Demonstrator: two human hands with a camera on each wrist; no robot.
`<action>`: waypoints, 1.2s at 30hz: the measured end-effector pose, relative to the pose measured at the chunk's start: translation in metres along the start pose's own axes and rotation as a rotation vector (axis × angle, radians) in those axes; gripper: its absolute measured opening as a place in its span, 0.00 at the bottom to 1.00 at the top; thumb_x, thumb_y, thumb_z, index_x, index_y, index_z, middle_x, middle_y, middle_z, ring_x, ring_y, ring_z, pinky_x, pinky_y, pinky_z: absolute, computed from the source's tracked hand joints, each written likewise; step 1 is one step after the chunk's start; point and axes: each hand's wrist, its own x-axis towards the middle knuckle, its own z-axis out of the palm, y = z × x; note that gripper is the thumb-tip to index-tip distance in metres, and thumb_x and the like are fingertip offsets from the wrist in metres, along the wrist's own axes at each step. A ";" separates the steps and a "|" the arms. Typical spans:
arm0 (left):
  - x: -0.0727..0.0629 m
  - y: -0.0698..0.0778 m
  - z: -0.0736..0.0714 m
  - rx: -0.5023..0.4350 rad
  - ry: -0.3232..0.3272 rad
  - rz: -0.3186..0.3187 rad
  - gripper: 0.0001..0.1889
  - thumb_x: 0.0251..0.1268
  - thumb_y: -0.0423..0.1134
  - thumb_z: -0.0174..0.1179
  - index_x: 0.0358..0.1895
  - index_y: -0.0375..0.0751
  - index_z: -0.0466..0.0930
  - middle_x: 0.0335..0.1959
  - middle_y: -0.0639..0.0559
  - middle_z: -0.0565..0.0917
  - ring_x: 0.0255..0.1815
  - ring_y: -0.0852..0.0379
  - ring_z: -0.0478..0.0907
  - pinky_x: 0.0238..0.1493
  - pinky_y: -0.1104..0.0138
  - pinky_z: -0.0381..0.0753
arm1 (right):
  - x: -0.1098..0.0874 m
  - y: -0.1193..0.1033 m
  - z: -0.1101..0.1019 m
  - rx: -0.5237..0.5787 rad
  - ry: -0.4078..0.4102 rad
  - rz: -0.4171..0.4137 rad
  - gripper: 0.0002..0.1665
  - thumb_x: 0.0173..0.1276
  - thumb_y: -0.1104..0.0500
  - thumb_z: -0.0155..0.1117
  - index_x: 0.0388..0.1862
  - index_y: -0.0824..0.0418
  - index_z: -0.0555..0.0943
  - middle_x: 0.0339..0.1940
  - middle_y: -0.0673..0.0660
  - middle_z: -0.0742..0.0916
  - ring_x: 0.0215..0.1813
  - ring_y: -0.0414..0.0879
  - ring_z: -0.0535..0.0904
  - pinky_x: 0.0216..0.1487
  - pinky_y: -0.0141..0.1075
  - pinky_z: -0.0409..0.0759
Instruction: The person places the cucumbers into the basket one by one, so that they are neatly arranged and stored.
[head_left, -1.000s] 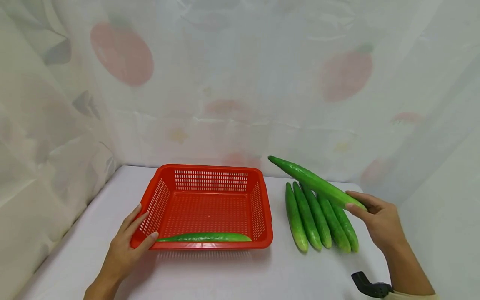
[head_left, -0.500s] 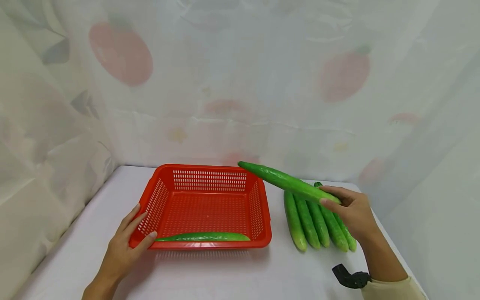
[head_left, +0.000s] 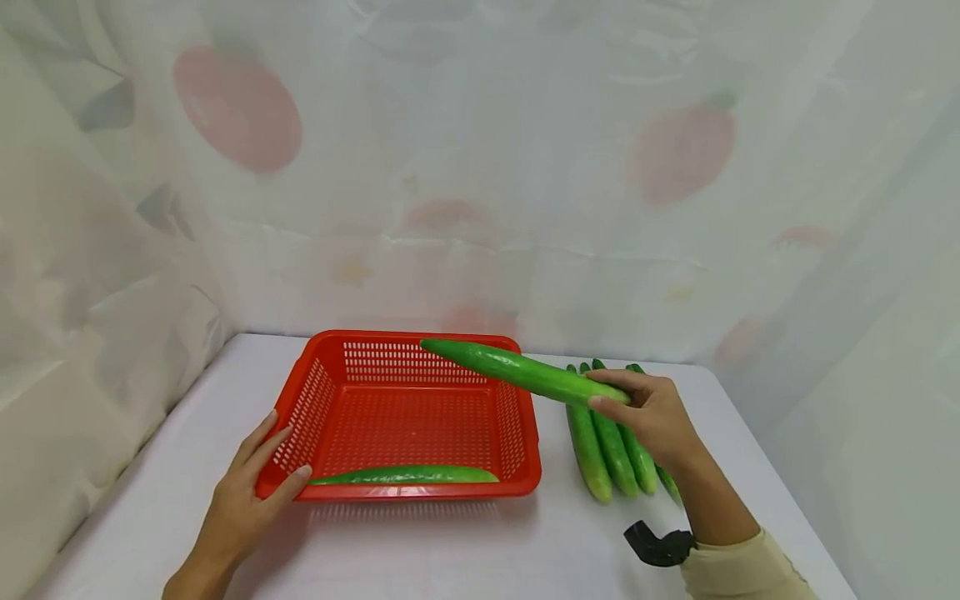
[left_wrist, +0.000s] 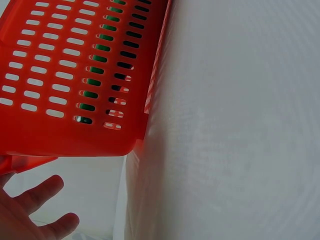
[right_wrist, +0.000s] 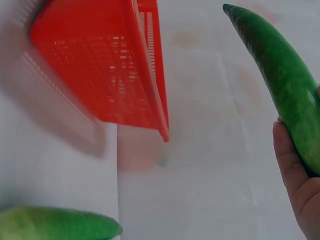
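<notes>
My right hand [head_left: 660, 421] pinches a long green cucumber [head_left: 517, 371] near its pale end, thumb on the near side. The cucumber is raised above the table, its dark tip over the back right of a red slotted basket [head_left: 405, 492]. Inside that basket, another cucumber [head_left: 408, 474] lies along the front wall. My left hand [head_left: 238, 507] rests at the basket's front left corner, thumb on the front rim and fingers spread along the left side. In the left wrist view, the fingers [left_wrist: 42, 192] look fairly straight. The right wrist view shows the held cucumber [right_wrist: 285, 75] from below.
Several cucumbers [head_left: 588, 454] lie side by side on the white table [head_left: 420, 558], right of the basket and partly behind my right hand. A pale printed sheet [head_left: 480, 167] hangs behind and at both sides. A black strapped device [head_left: 660, 546] sits at my right wrist.
My right hand has carried the cucumber leftward, from over the right-hand cucumbers to where its tip is above the basket. The left hand and basket have stayed in place.
</notes>
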 end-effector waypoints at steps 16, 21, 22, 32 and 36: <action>0.001 -0.005 0.005 0.001 0.020 0.028 0.32 0.59 0.43 0.68 0.67 0.40 0.71 0.74 0.57 0.58 0.70 0.70 0.51 0.58 0.80 0.49 | 0.017 0.013 0.059 0.050 -0.139 -0.004 0.17 0.62 0.64 0.70 0.50 0.66 0.84 0.42 0.59 0.84 0.38 0.53 0.78 0.35 0.36 0.79; 0.003 -0.003 0.005 -0.006 0.033 0.050 0.32 0.58 0.41 0.70 0.67 0.41 0.71 0.73 0.55 0.59 0.70 0.68 0.52 0.58 0.81 0.48 | 0.021 0.018 0.075 0.045 -0.168 0.031 0.16 0.63 0.63 0.69 0.51 0.62 0.84 0.42 0.58 0.84 0.38 0.54 0.78 0.36 0.41 0.81; 0.003 -0.003 0.005 -0.007 0.035 0.054 0.32 0.57 0.41 0.70 0.67 0.40 0.71 0.73 0.55 0.60 0.70 0.68 0.53 0.58 0.81 0.48 | 0.022 0.019 0.078 0.043 -0.178 0.031 0.17 0.64 0.62 0.69 0.51 0.62 0.84 0.42 0.58 0.84 0.38 0.54 0.78 0.37 0.41 0.81; 0.003 -0.002 0.006 -0.020 0.043 0.066 0.32 0.57 0.40 0.70 0.66 0.40 0.72 0.73 0.54 0.60 0.69 0.71 0.53 0.56 0.82 0.49 | 0.030 0.028 0.108 0.080 -0.255 0.060 0.16 0.62 0.61 0.70 0.50 0.59 0.85 0.41 0.56 0.84 0.37 0.52 0.79 0.37 0.45 0.81; 0.003 -0.003 0.006 -0.018 0.040 0.063 0.32 0.57 0.40 0.70 0.66 0.40 0.72 0.73 0.55 0.60 0.69 0.71 0.53 0.56 0.82 0.49 | 0.032 0.029 0.118 0.056 -0.278 0.058 0.15 0.62 0.61 0.70 0.49 0.57 0.86 0.39 0.54 0.84 0.35 0.49 0.79 0.36 0.39 0.80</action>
